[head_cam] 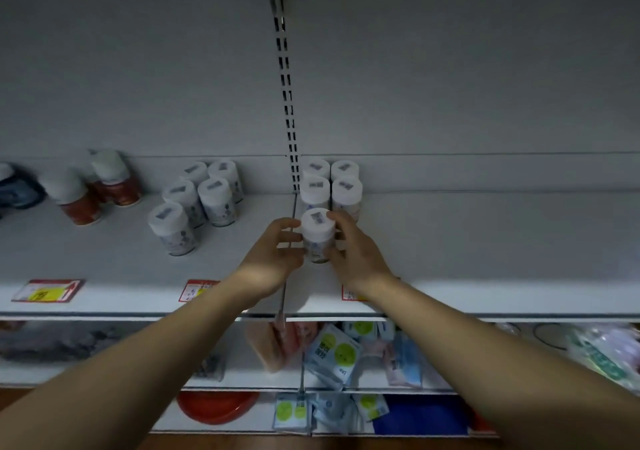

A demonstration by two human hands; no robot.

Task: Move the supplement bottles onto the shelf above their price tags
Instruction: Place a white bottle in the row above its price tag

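Head view: the placing step seems in hand. The left hand [273, 252] and right hand [353, 245] both curl their fingers round one bottle [317, 235], upright on the shelf [485, 242], just before four like bottles [330, 186] and above a half-hidden price tag [349, 294]. Next, I judge, release it gently without tipping it. It has a white cap and a pale label.

One bottle [318, 235] stood on the shelf [485, 242] near its front, with the left hand [273, 252] on its left side and the right hand [356, 252] on its right, fingers [341, 221] curled round it. Directly behind it stood four bottles [330, 186], two by two, reaching to the back panel. A cluster of five bottles [199, 200] stood to the left, apart from it, and further bottles [93, 190] beyond those. Price tags [48, 290] sat along the shelf's front edge. Packets [336, 352] lay on the lower shelf [242, 377] beneath.
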